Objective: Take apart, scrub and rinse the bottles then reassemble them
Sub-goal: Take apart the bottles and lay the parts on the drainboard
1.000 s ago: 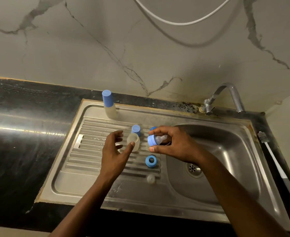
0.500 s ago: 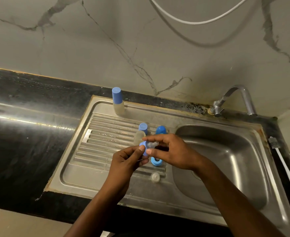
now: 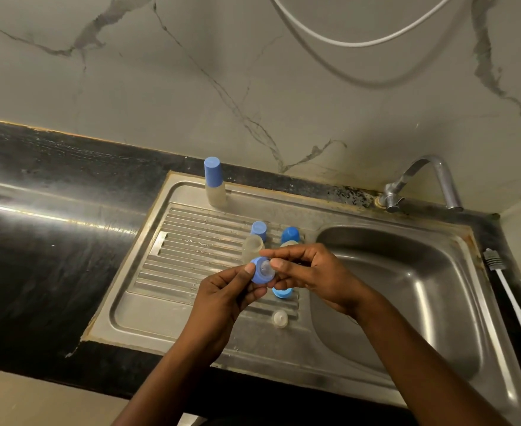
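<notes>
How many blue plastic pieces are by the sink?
5: a held ring between left hand and right hand; a loose ring beneath; two caps just beyond; one cap on the upright bottle at the drainboard's back. Others may be hidden.

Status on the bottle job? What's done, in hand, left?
Done: one capped bottle stands whole at the back of the drainboard. In hand: left hand and right hand pinch a blue ring with a clear teat in it. Left: a second ring and loose teat lie there, unassembled. Whether anything is washed cannot be told.
</notes>
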Tool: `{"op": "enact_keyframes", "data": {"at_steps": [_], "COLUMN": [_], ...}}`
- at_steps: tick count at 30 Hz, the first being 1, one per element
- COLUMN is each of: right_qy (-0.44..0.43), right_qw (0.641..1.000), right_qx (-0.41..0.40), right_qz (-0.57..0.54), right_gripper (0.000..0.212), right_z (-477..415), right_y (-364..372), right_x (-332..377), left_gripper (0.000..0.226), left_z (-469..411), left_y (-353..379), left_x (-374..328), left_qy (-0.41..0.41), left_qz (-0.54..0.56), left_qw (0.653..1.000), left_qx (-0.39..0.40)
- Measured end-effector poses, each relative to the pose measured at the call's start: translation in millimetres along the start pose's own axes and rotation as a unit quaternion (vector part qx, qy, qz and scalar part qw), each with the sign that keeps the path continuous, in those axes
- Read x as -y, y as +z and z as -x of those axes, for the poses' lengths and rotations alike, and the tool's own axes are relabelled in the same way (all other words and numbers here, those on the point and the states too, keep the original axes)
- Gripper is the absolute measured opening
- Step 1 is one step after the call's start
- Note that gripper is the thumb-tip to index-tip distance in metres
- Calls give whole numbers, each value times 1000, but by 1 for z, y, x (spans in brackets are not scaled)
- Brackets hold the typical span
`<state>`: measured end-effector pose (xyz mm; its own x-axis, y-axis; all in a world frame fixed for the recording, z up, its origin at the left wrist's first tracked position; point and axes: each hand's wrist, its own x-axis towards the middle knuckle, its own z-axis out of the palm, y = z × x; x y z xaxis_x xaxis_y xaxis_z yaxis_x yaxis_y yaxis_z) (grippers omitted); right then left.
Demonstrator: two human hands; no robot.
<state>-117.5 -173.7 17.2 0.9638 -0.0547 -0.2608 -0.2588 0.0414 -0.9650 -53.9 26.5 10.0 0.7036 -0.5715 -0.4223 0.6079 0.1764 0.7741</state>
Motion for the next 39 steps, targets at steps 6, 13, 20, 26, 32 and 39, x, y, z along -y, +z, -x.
{"op": "enact_keyframes", "data": {"at_steps": [6,13,20,26,32,39], "right_qy": [-23,-31,-26,-27,-24,36], "right_qw": [998,996,990,991,998,996], "right_qx": [-21,-45,-73,-79,-62,-6], "right_qz": [50,74,114,105,16,-85], "right_gripper": [32,29,24,23,32,39], "right_z": [-1,-3,-5,-6,1,5], "right_y": [6,9,15,14,15,11], "right_x": [-1,2,1,5,12,15], "left_gripper": [36,32,22,24,25,32], "left_z": [2,4,6,5,-1,1], "left_y": [1,4,6,7,0,-8], "left_x": [0,0,-1,-2,-6,-8], "left_qy": [9,6,-1,14,16,28], "left_qz": [-21,-12,-8,-11,-20,-57], "left_qw": [1000,1000,999,999,998,998], "left_qx": [-14,-27,-43,-42,-49,-15]}}
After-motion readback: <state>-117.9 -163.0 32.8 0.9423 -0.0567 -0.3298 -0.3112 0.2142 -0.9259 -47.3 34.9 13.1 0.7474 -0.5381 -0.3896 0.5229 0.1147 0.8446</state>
